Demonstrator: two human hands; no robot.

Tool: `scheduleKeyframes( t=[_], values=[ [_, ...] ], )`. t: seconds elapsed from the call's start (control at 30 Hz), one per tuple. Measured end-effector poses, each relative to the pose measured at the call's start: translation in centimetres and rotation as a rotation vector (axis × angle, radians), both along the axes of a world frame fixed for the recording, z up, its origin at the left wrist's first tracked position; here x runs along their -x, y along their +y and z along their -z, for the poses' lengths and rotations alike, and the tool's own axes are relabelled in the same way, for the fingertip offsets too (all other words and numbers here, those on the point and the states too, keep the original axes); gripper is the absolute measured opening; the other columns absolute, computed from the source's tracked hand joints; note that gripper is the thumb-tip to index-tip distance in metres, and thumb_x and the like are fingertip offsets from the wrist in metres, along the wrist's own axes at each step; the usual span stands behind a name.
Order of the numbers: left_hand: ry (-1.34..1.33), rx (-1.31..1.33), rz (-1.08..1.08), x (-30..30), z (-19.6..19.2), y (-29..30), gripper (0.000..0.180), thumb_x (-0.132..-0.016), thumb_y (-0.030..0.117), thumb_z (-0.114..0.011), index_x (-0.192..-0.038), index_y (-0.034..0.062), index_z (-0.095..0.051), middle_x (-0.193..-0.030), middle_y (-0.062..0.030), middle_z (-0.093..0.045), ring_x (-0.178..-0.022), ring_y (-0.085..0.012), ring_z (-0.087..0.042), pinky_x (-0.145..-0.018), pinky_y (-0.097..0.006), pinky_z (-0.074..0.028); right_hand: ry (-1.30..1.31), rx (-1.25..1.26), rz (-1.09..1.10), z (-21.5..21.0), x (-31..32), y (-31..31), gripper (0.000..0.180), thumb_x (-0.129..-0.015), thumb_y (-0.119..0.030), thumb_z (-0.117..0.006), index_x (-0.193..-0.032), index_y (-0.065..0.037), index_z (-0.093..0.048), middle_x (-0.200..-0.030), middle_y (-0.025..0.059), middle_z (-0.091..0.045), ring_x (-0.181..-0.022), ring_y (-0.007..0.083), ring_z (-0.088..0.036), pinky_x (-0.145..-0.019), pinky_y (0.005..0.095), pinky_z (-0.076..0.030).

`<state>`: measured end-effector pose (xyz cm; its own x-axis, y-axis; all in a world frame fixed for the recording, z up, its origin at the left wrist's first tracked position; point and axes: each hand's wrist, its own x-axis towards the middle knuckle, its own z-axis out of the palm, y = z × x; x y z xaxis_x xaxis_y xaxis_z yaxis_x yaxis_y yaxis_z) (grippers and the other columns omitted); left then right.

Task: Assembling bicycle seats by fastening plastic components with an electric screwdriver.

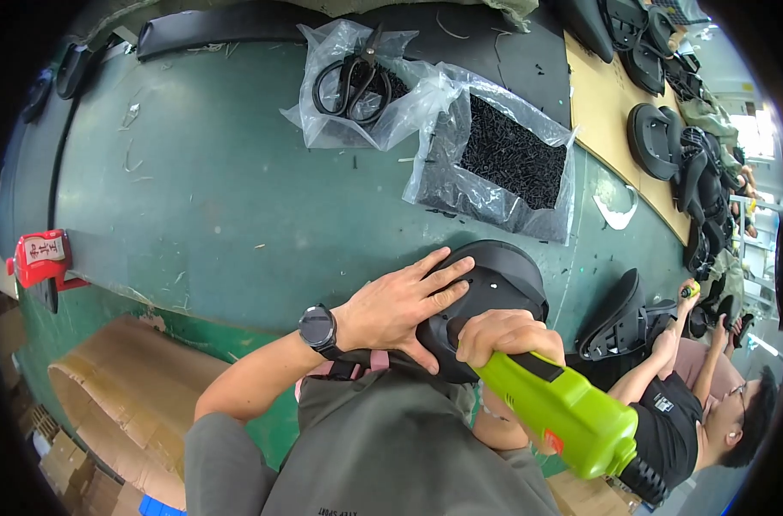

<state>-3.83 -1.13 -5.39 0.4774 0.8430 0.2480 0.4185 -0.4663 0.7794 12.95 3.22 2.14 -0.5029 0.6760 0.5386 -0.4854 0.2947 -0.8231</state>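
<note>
My left hand (409, 303) lies with its fingers spread across a black, rounded moulded piece (508, 262) at the table's near edge. A watch (318, 329) is on that wrist. My right hand (505, 337) is wrapped round a lime-green electric screwdriver (572, 413), whose body slants down to the right toward a black cord end (641, 479). The screwdriver's tip is hidden behind my right hand, close over the black piece. Whether it touches a screw cannot be seen.
Beyond stand a clear bag of small black screws (516, 155) and another bag (318, 129) with black-handled scissors (357, 95) on it. A red device (43, 258) sits at the left edge. Black moulded parts (619, 318) lie right, beside a co-worker (667, 421). A cardboard box (133, 378) stands lower left.
</note>
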Motion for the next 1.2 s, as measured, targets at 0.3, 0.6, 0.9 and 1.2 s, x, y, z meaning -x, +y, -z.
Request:
scheduleKeyframes(
  t=[0.3,0.6,0.9,1.2],
  values=[
    [-0.102,0.256,-0.227,-1.1,-0.9,2.8,0.073,-0.080,0.039,-0.065,-0.131,-0.0081,-0.042,-0.119,-0.0273,-0.052,-0.108,-0.0402,-0.051,-0.095,-0.044,-0.042,0.276,0.173,0.006,-9.1,-1.4,-0.9,0.043,-0.094,-0.039,-0.053,-0.108,0.001,-0.048,-0.059,0.0116,-0.059,-0.039,0.0243,-0.054,-0.038,0.0355,-0.049],
    [-0.495,0.591,-0.178,1.4,-0.8,-0.6,0.067,-0.065,0.037,-0.077,-0.114,-0.0018,-0.052,-0.105,-0.0168,-0.055,-0.098,-0.0279,-0.056,-0.086,-0.036,-0.046,0.380,0.346,-0.663,-11.9,-0.1,0.5,0.033,-0.099,-0.027,-0.042,-0.115,-0.001,-0.055,-0.068,0.0093,-0.065,-0.050,0.0209,-0.064,-0.044,0.0302,-0.053],
    [-1.018,-0.224,-1.681,29.3,-1.9,-11.1,0.052,-0.092,0.042,-0.057,-0.120,0.0008,-0.043,-0.110,-0.0097,-0.056,-0.096,-0.0159,-0.057,-0.075,-0.029,-0.049,0.321,0.552,-0.395,-7.2,2.2,1.2,0.059,-0.097,-0.054,-0.037,-0.108,0.003,-0.045,-0.056,0.0113,-0.054,-0.036,0.0213,-0.055,-0.030,0.0310,-0.044],
    [-1.396,-0.233,-1.745,56.7,3.3,-5.6,0.058,-0.090,0.040,-0.060,-0.124,-0.0046,-0.046,-0.114,-0.0174,-0.061,-0.080,-0.0258,-0.068,-0.058,-0.031,-0.058,0.196,0.827,-0.322,-7.2,9.1,1.0,0.068,-0.088,-0.064,-0.049,-0.113,-0.002,-0.054,-0.063,0.0032,-0.056,-0.043,0.0151,-0.051,-0.040,0.0264,-0.042]
  ],
)
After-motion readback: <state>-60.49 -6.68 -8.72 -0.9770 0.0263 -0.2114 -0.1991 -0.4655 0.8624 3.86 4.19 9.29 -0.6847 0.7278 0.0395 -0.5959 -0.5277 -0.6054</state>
